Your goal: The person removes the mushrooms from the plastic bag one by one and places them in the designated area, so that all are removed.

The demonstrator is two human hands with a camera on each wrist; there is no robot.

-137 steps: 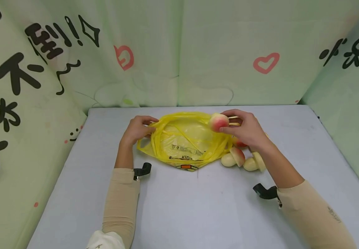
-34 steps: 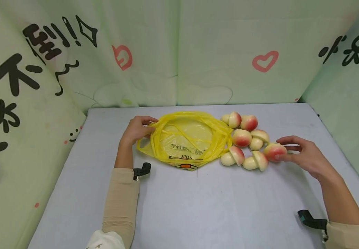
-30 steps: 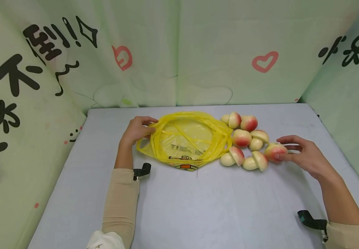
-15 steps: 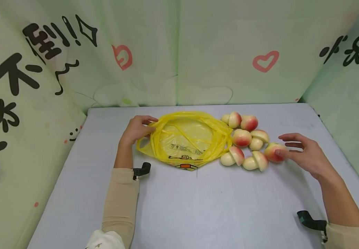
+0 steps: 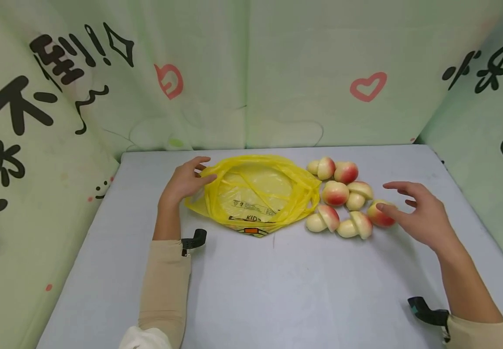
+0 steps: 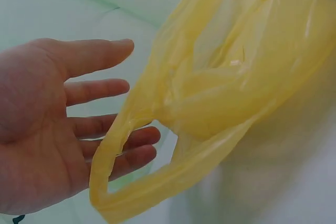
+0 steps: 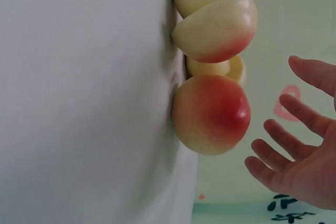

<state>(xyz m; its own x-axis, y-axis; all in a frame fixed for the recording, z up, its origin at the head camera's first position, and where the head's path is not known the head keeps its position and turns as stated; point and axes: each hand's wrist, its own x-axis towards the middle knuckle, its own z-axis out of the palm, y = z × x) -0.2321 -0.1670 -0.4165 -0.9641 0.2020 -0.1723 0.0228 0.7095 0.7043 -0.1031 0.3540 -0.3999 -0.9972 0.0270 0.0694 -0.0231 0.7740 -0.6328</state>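
Observation:
A yellow plastic bag [image 5: 251, 194] lies spread on the table with its mouth facing up. My left hand [image 5: 185, 180] is beside its left edge, fingers extended; in the left wrist view a bag handle loop [image 6: 100, 182] hangs in front of the lower fingers, and the hand grips nothing. To the right of the bag sit several toy mushrooms with red-and-cream caps, among them one mushroom [image 5: 355, 225] at the front. My right hand [image 5: 423, 215] hovers by the rightmost mushroom [image 7: 212, 115], spread and apart from it in the right wrist view.
A white cloth covers the table [image 5: 277, 291]. Behind it hangs a pale green curtain [image 5: 304, 72] with printed characters and hearts, and more curtain closes both sides. Black wrist cameras [image 5: 428, 312] stick out from both sleeves.
Earlier my right hand held a mushroom over the bag, then set it down at the right end of the group. It has since let go and lifted slightly. My left hand has released the bag's edge.

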